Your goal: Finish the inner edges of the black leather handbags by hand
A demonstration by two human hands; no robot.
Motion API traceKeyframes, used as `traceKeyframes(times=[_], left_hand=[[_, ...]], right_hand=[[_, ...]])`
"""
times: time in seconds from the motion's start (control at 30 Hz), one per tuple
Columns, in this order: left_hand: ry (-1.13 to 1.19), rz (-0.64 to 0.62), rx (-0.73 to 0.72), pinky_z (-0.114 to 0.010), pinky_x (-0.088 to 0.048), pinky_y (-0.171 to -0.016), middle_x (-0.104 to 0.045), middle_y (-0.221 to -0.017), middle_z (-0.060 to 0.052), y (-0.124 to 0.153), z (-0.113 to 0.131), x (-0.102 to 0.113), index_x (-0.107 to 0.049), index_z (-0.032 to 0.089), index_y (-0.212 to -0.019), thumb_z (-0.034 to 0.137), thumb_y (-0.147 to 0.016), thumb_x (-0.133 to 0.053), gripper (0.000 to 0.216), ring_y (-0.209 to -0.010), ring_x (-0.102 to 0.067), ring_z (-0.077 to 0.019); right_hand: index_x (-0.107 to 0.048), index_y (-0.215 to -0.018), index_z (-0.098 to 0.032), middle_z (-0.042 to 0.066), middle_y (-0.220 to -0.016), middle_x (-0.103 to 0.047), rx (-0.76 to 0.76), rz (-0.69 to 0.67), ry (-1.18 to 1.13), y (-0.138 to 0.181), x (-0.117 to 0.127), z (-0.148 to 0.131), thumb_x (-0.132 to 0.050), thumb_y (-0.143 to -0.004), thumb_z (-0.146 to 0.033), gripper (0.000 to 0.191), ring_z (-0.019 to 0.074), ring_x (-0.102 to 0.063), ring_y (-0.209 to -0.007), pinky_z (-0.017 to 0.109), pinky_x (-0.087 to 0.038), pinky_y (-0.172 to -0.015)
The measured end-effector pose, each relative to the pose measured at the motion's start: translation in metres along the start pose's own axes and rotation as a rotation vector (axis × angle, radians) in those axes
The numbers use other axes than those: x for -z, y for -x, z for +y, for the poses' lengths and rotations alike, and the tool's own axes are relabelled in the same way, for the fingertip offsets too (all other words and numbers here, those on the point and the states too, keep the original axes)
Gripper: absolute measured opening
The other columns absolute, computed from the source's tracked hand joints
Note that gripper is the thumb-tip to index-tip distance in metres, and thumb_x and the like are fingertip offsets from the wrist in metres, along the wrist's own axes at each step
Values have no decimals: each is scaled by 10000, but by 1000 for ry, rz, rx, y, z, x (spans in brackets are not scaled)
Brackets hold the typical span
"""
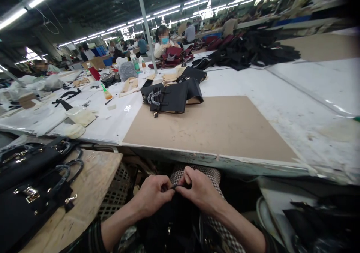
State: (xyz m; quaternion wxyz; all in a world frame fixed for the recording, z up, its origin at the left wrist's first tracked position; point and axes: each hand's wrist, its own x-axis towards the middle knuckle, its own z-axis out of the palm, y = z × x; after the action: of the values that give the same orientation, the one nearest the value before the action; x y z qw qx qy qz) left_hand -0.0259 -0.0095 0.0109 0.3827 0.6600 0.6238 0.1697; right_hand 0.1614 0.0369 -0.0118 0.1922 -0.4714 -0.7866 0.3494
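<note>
My left hand point(153, 195) and my right hand point(197, 189) meet below the table's front edge, over my lap. Both are closed in a pinch on the top edge of a black bag point(171, 223) that lies on my checked trousers point(209, 176). The fingertips touch each other on a thin dark strip of the bag. Most of that bag is in shadow and hard to make out.
A brown board point(213, 129) lies on the white worktable point(295, 95), with finished black handbags point(171, 95) at its far end. More black handbags point(30, 181) rest on a wooden stand at my left. Other people work at tables farther back. Dark fabric piles point(253, 50) lie at the right rear.
</note>
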Motion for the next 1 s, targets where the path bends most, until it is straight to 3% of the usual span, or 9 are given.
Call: traceKeyframes(times=[0.17, 0.27, 0.33, 0.47, 0.63, 1.0], left_hand=[[14, -121, -34, -215, -309, -570, -554, -696, 43, -15, 9, -1, -648, 168, -818, 250, -728, -664, 123, -657, -483, -121], [72, -175, -24, -218, -311, -583, -533, -704, 48, -24, 11, -6, -644, 165, -837, 257, -714, -686, 159, -676, -470, -125], [118, -189, 15, -221, -310, -577, -522, -695, 46, -27, 9, -9, -634, 160, -828, 267, -712, -691, 168, -669, -460, -127], [213, -237, 68, -219, -317, -567, -525, -702, 41, -29, 4, -13, -629, 162, -873, 277, -714, -697, 208, -660, -460, -128], [265, -259, 34, -215, -333, -595, -531, -722, 42, -31, 8, -14, -635, 166, -899, 235, -718, -690, 202, -688, -465, -126], [222, -259, -70, -227, -367, -698, -580, -794, 31, -30, 18, -8, -674, 170, -897, 234, -752, -671, 158, -770, -487, -142]], right_hand=[[-515, -835, -227, -35, -794, -664, 28, -28, -132, 1, 7, 7, -696, -723, -157, 224, 184, -583, -782, 274, -394, -702], [-546, -1087, -236, -21, -914, -689, 50, -55, -207, 3, 18, 14, -691, -699, -101, 436, 194, -607, -897, 299, -425, -823], [-558, -1144, -232, -5, -980, -691, 36, -67, -253, 6, 28, 20, -684, -690, -78, 496, 194, -616, -941, 302, -434, -864], [-674, -1011, -236, -10, -1003, -723, 27, -152, -338, 9, 43, 28, -695, -732, -126, 301, 199, -645, -965, 297, -453, -878], [-729, -950, -243, -19, -960, -745, 34, -153, -392, 9, 42, 33, -728, -744, -180, 215, 205, -662, -942, 295, -467, -862], [-656, -809, -199, -29, -773, -689, 25, -37, -390, 8, 26, 32, -647, -731, -124, 109, 158, -631, -760, 249, -459, -701]])
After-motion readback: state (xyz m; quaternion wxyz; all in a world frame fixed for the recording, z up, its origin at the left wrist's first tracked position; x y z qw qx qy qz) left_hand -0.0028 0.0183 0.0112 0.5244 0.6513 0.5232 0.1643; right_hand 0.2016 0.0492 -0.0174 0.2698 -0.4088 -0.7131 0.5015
